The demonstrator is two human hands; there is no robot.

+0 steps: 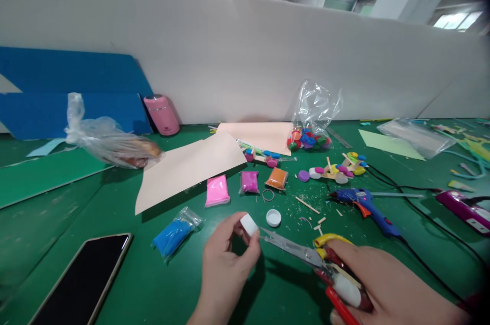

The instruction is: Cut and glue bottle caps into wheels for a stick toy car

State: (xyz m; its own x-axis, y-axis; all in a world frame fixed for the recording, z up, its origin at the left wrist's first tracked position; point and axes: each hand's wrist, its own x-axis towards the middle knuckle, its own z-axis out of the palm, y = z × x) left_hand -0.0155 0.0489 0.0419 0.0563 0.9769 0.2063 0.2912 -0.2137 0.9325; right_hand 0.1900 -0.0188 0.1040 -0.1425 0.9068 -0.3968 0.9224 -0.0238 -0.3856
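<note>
Between the thumb and fingers of my left hand point(231, 258) is a small white cap point(249, 225), held above the green table. My right hand point(377, 279) is closed round the handles of a pair of scissors point(294, 249). The blades point left, and their tips reach the lower right edge of the cap; whether they touch it I cannot tell. A red stick-like object point(340, 307) shows below the handles, under my right hand. Another white cap point(273, 218) lies on the table just beyond the blades.
Packets of blue point(174, 235), pink point(217, 191), magenta and orange clay lie around my left hand. A phone point(82, 281) is at the lower left. Right of centre are a blue glue gun point(363, 205) with its cord, wood scraps and small craft models point(337, 169).
</note>
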